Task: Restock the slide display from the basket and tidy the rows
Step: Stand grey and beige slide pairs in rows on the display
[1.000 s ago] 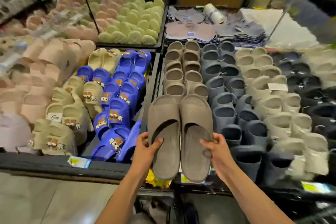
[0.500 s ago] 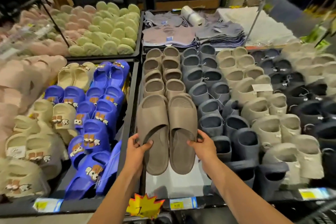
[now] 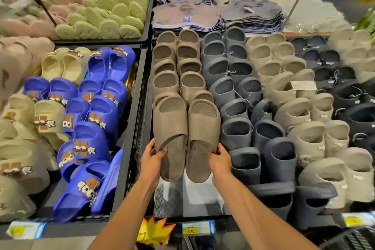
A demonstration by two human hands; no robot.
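On a wire display (image 3: 138, 128), blue slides (image 3: 101, 111) lay left of the taupe rows (image 3: 165, 83), grey slides (image 3: 235, 132) right. Left hand (image 3: 151, 160) and right hand (image 3: 220, 158) each gripped one slide of the front pair (image 3: 170, 126).

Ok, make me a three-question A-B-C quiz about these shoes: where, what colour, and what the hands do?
1. Where is the held pair of brown slides? A) front of the brown row B) floor C) chair
2. Slides right of the brown row are: A) pink B) dark grey C) yellow
3. The hands are: A) empty B) clapping C) each gripping one slide
Answers: 1 A, it is at that row's near end; 2 B, dark grey slides adjoin it; 3 C, left hand and right hand each grip one.
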